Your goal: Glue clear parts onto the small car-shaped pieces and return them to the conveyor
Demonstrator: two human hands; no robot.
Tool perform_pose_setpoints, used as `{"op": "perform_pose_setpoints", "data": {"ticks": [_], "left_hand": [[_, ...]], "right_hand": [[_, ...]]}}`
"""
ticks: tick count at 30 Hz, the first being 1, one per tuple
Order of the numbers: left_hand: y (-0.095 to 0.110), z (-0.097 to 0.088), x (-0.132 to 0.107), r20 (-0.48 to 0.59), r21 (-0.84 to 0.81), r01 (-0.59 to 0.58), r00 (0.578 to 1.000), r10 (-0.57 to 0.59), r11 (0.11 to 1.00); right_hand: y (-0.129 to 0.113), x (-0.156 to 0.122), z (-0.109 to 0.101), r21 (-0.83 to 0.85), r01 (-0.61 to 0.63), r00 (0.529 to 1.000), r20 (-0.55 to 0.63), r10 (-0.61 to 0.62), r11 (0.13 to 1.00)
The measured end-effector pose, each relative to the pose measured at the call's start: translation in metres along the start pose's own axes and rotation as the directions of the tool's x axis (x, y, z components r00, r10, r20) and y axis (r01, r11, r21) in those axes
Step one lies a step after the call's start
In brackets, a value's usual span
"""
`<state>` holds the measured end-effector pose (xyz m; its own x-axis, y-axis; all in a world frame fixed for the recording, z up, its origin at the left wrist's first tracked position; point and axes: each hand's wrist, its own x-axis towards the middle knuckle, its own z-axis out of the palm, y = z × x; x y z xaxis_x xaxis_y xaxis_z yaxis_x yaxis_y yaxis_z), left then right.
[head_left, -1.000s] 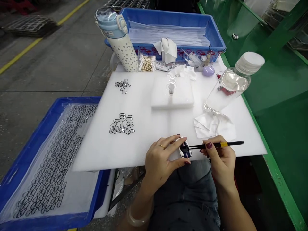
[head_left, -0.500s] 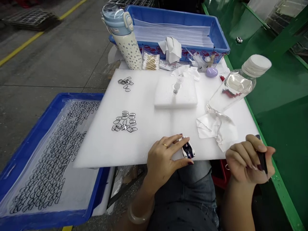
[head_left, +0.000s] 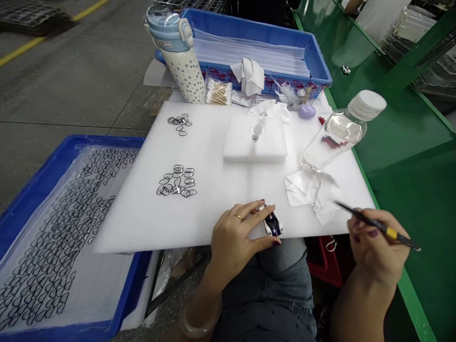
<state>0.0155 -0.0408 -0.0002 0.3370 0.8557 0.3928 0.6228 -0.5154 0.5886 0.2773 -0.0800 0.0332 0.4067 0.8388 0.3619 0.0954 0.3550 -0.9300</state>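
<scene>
My left hand (head_left: pixel 237 235) grips a small toy car (head_left: pixel 273 223), white with a dark blue top, at the near edge of the white foam board (head_left: pixel 221 190). My right hand (head_left: pixel 377 249) holds black tweezers (head_left: pixel 377 225) with a yellow band, off the board's right corner, tip pointing up-left toward a crumpled white wipe (head_left: pixel 313 190). Two clusters of small black rings lie on the board, a near cluster (head_left: pixel 177 182) and a far cluster (head_left: pixel 180 123).
A clear bottle (head_left: pixel 338 133) with a white cap leans at the right. A foam block (head_left: pixel 255 137) holds a small vial. A blue tray (head_left: pixel 53 228) of black rings sits at left. Behind are a dotted flask (head_left: pixel 178 52), cotton swabs (head_left: pixel 218 92) and a blue bin (head_left: pixel 256 47). A green bench (head_left: pixel 409 156) runs along the right.
My right hand pulled the tweezers away from the car, swung out to the right off the board, and now holds them angled with the tip toward the wipe. My left hand stayed on the car.
</scene>
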Motion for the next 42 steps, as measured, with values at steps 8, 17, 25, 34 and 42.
{"op": "perform_pose_setpoints", "data": {"ticks": [8,17,25,34,42], "left_hand": [[0.001,-0.002,0.001,0.024,0.03,-0.006,1.0,0.006,1.0],[0.0,-0.001,0.001,0.014,0.0,-0.003,1.0,0.003,1.0],[0.0,0.0,0.0,-0.003,-0.002,-0.005,1.0,0.005,1.0],[-0.002,0.001,0.0,-0.032,0.023,-0.041,0.999,0.041,0.999],[-0.004,0.0,-0.002,-0.014,0.023,-0.061,0.998,0.062,0.998]], "right_hand": [[0.002,-0.016,0.043,-0.096,0.175,0.867,0.487,-0.107,0.98],[0.01,-0.017,0.05,-0.138,0.229,0.864,0.485,-0.136,0.964],[0.013,0.011,0.028,-0.135,0.211,0.895,-0.371,-0.247,0.968],[0.037,0.042,-0.018,-0.435,-0.125,0.951,-0.308,-0.017,0.892],[0.036,0.065,0.009,-0.819,0.18,0.982,0.123,-0.141,0.545]]}}
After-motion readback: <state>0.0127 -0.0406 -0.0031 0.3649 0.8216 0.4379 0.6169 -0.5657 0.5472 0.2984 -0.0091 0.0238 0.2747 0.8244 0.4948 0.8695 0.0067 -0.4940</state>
